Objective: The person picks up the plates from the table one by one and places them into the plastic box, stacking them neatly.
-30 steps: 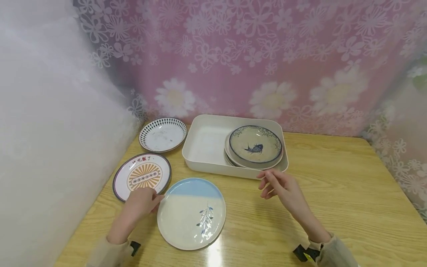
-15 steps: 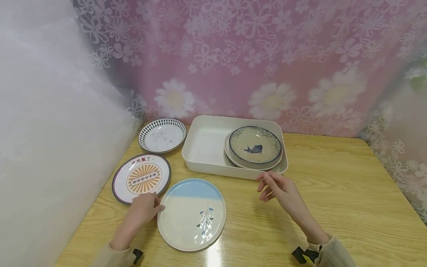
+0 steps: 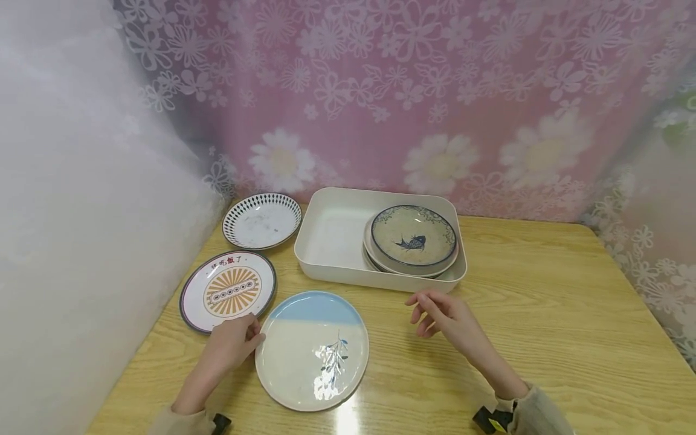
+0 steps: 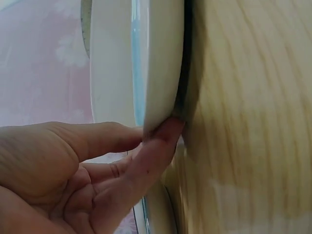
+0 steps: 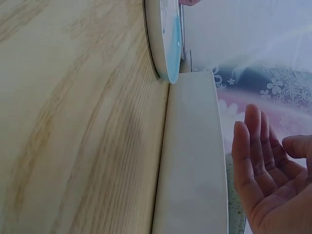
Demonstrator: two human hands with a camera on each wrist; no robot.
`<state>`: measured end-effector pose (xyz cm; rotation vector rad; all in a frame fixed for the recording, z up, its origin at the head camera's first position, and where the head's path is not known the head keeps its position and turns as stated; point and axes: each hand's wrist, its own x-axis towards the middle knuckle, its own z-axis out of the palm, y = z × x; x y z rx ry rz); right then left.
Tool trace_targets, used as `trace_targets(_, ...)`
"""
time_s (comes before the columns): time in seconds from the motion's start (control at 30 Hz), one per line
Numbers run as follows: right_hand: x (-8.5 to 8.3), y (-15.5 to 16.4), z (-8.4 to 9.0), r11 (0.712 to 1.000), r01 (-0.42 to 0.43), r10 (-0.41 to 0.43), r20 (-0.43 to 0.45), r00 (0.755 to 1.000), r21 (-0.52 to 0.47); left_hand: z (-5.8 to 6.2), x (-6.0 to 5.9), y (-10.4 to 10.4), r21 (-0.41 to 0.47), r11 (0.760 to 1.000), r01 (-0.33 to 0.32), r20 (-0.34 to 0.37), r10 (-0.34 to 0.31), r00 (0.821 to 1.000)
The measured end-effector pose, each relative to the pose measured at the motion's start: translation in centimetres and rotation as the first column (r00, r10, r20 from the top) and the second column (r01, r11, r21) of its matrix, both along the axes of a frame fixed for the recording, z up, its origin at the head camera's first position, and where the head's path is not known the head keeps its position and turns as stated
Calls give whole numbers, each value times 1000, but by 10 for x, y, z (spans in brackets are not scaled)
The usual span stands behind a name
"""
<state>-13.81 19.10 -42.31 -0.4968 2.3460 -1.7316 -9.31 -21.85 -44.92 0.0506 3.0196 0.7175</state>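
A round plate (image 3: 296, 365), cream with a blue band and a leafy sprig, lies near the table's front. My left hand (image 3: 232, 344) pinches its left edge. In the left wrist view, the thumb touches the rim of the plate (image 4: 163, 68) while a finger reaches under its base. Farther right, my right hand (image 3: 443, 317) hovers over the table with loosely bent fingers and holds nothing. Just beyond it stands a white rectangular bin (image 3: 348, 275). On its right side, a fish-patterned plate (image 3: 418, 226) tops a stack; the lower plates are mostly hidden.
Left of the bin sits a white dish with a diamond-patterned rim (image 3: 263, 222). In front of that dish lies a plate with an orange sunburst (image 3: 234, 291), close to my left hand. A floral curtain (image 3: 348, 109) hangs behind the wooden table (image 3: 544, 302).
My right hand has drifted slightly left and toward me. The left thumb and fingers have settled at the plate's edge, and the shine on the plate has grown and shifted.
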Motion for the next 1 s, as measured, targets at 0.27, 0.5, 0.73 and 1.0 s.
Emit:
trace_targets(0.27, 2, 1, 1, 1000, -12, 12, 39, 999, -10, 0, 4, -6, 342, 939, -25, 127, -20, 992)
trace_targets(0.5, 3, 2, 1, 1000, -21, 22, 53, 998, -6, 0, 3, -14, 611, 792, 17, 151, -137, 979)
trace_targets(0.73, 4, 3, 1, 1000, -20, 21, 52, 998, -6, -3, 2, -15, 751, 659, -27, 183, -168, 969)
trace_targets(1.0, 6, 4, 0, 1000, -9, 10, 70, 998, -6, -8, 0, -13, 779, 622, -79, 203, -130, 971)
